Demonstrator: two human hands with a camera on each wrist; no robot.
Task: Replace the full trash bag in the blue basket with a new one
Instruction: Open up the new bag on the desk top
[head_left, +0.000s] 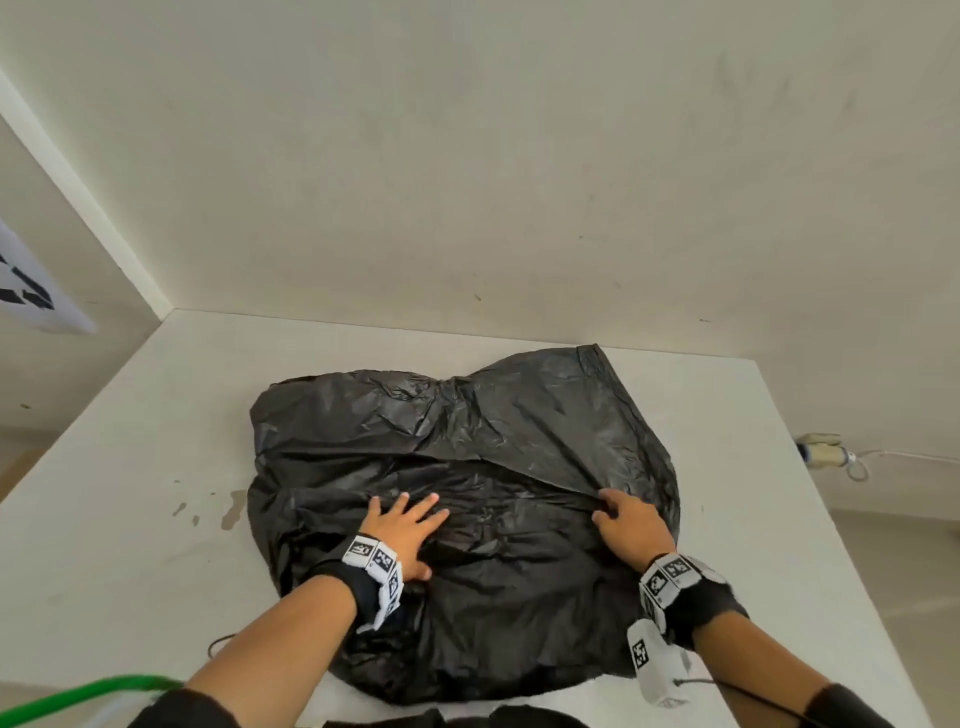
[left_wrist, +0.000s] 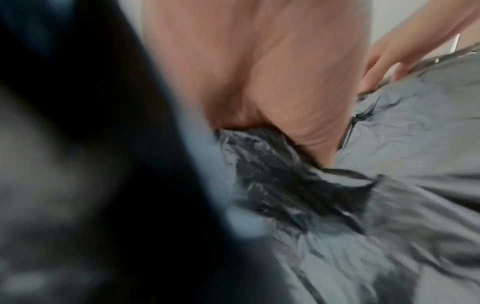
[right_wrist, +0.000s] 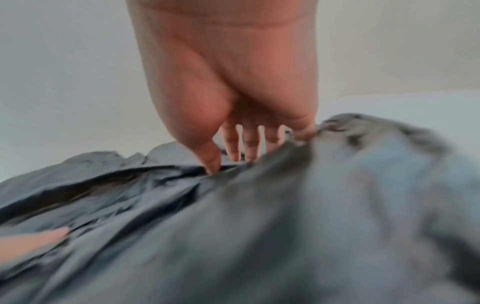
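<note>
Two hands on black trash bag (head_left: 467, 467), spread flat mid-desk (head_left: 130, 441): left hand (head_left: 405, 530) flat, fingers splayed, pressing; right hand (head_left: 628, 525) curled, pinching fold edge. Likely light, limp, slippery film; best gripped at that loose edge.

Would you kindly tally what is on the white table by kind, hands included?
Black trash bag: 1
Hands, left hand and right hand, both on the bag: 2
Total: 3
</note>
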